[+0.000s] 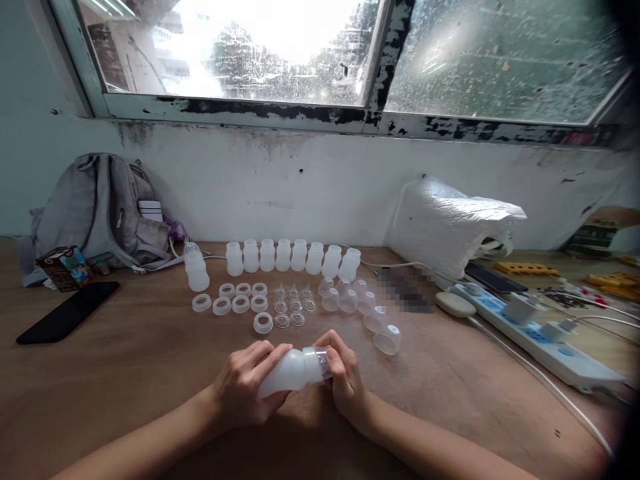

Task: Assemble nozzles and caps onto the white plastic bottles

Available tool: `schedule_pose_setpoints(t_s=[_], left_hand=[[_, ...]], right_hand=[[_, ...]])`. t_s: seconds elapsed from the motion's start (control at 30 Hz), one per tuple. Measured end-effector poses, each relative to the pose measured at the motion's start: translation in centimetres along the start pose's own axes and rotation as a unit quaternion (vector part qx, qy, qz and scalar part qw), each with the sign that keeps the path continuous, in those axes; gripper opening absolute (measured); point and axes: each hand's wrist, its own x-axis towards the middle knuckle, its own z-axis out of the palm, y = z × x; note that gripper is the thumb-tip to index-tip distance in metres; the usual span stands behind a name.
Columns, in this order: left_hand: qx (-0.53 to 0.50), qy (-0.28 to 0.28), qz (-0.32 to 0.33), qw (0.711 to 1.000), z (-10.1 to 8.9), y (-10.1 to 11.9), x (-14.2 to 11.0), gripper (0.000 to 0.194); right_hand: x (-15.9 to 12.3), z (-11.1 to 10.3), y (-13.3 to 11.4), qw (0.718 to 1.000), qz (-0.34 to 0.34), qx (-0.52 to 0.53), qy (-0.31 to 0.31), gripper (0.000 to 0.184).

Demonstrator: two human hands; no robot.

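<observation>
My left hand is wrapped round the body of a small white plastic bottle, held on its side just above the wooden table. My right hand grips the clear ring and cap at the bottle's neck. Beyond my hands lie several white screw rings, several small clear teats and several clear caps. A row of white bottles stands further back, with one assembled bottle at its left.
A grey backpack, a small carton and a black phone lie at the left. A white plastic bag, a power strip with plugs and cables, and yellow parts are at the right. A window is above the wall.
</observation>
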Motion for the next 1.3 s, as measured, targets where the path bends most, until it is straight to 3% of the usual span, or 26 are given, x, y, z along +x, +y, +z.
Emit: schedule_pose_setpoints(t_s=[0.13,0.23,0.37,0.73,0.93,1.07,1.13,1.23,1.3], left_hand=[[-0.021,-0.036,-0.059,0.997,-0.6,-0.5,0.6,0.054],[-0.066,-0.094,-0.092,0.989,-1.2,-0.8,1.2,0.059],[-0.13,-0.128,-0.102,0.978,-1.2,-1.0,1.4,0.056],[-0.28,-0.095,-0.212,0.931,-1.0,-1.8,1.0,0.039],[-0.287,-0.062,-0.209,0.933,-0.6,-2.1,0.5,0.041],[-0.31,-0.045,-0.24,0.919,-0.4,-2.4,-0.2,0.048],[-0.286,-0.045,-0.262,0.92,-0.2,-2.5,-0.5,0.051],[-0.17,-0.019,-0.292,0.941,0.0,-2.9,-0.7,0.053],[-0.093,0.022,-0.271,0.958,-0.3,-3.0,-0.5,0.064]], right_hand=[[1.0,0.0,-0.1,0.995,0.07,0.066,-0.037,0.024],[2.3,-0.1,0.2,0.973,0.149,0.167,-0.054,0.026],[3.2,-0.4,0.3,0.95,0.167,0.258,-0.047,0.03],[3.2,-1.4,-1.4,0.934,0.133,0.308,-0.125,0.036],[3.3,-1.5,-1.0,0.941,0.148,0.285,-0.109,0.037],[3.3,-1.7,-0.6,0.947,0.142,0.267,-0.11,0.035],[3.4,-1.7,-0.4,0.948,0.14,0.262,-0.116,0.033],[3.3,-1.7,-0.1,0.949,0.137,0.255,-0.126,0.032],[3.3,-1.6,0.0,0.95,0.134,0.251,-0.13,0.031]])
